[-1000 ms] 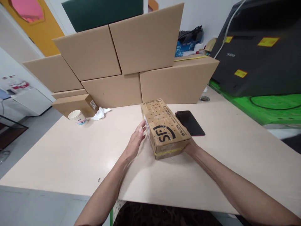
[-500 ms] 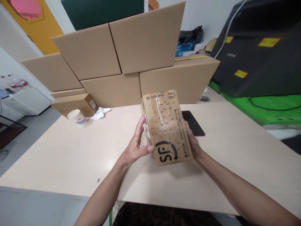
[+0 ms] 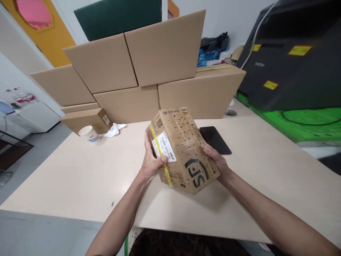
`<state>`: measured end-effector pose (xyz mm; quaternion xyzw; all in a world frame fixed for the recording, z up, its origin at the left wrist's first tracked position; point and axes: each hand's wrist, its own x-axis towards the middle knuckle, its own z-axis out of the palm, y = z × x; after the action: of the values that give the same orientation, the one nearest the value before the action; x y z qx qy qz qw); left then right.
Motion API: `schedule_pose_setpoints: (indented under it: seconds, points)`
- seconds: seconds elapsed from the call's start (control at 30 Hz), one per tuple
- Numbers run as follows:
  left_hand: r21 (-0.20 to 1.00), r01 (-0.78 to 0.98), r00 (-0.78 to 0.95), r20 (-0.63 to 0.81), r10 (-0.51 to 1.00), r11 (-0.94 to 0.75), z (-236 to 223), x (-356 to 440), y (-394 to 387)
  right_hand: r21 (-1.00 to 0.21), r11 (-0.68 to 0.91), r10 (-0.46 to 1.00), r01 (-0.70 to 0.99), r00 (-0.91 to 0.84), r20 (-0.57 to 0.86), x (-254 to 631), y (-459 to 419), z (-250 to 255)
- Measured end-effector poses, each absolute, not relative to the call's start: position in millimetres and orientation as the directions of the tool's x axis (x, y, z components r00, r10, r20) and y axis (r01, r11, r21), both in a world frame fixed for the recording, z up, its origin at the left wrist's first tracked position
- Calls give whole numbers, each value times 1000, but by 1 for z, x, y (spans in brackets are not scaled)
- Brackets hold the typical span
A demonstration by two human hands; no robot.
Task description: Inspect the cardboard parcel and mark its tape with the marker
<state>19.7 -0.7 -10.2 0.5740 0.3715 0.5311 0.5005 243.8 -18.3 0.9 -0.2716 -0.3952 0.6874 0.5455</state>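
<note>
Between my two hands I hold a brown cardboard box [image 3: 183, 142] printed "SF EXPRESS", tilted above the pale table [image 3: 117, 170]. My left hand [image 3: 153, 160] grips its left side, with the thumb lying at the edge of a white shipping label [image 3: 163, 144]. Yellow tape [image 3: 166, 170] runs along that same side. My right hand [image 3: 217, 160] clasps the right side, its thumb on the printed face and its other fingers hidden behind the box. A black tablet [image 3: 215, 139] lies just beyond my right hand.
Large plain cartons [image 3: 165, 46] are stacked along the table's back. To the left stand a smaller carton [image 3: 85, 121], a paper cup [image 3: 89, 134] and a crumpled tissue [image 3: 114, 130]. A roll of tape [image 3: 231, 113] sits at the back right, near a dark machine [image 3: 290, 64] on a green base.
The box has turned in my hands, so its labelled side with the yellow tape now shows. My left thumb has shifted onto that side. More of the tablet is visible.
</note>
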Motion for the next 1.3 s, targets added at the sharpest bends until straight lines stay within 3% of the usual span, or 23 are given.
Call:
schedule_pose_setpoints:
  seconds: [0.23, 0.47, 0.6, 0.7, 0.97, 1.13, 1.2, 1.3]
  points:
    - [875, -470, 158, -48, 986, 118, 2, 28, -3, -832, -132, 990, -539, -107, -88, 238, -12, -8]
    - [776, -547, 286, -180, 941, 315, 9, 21, -5, -839, -140, 988, -526, -126, -86, 234, -9, -21]
    - [804, -540, 197, -168, 966, 250, 11, 14, -2, -867, -95, 985, -490, -170, -12, 236, -1, -25]
    - [849, -509, 151, -75, 986, 143, 10, 9, 0, -876, -57, 981, -479, -188, 40, 238, 3, -25]
    - [914, -406, 179, 59, 982, 19, 15, 10, -7, -915, -45, 955, -400, -286, 79, 240, -4, -11]
    - [929, -369, 194, 97, 976, -19, 11, 9, -3, -941, 180, 957, -288, -169, 235, 244, -5, -9]
    - [924, -381, 156, 108, 982, -41, 10, 8, 0, -917, 374, 913, -137, -121, 390, 250, -2, -16]
    - [902, -430, 103, 70, 992, -19, 14, 7, 2, -757, 632, 775, 167, -120, 621, 260, 3, -29]
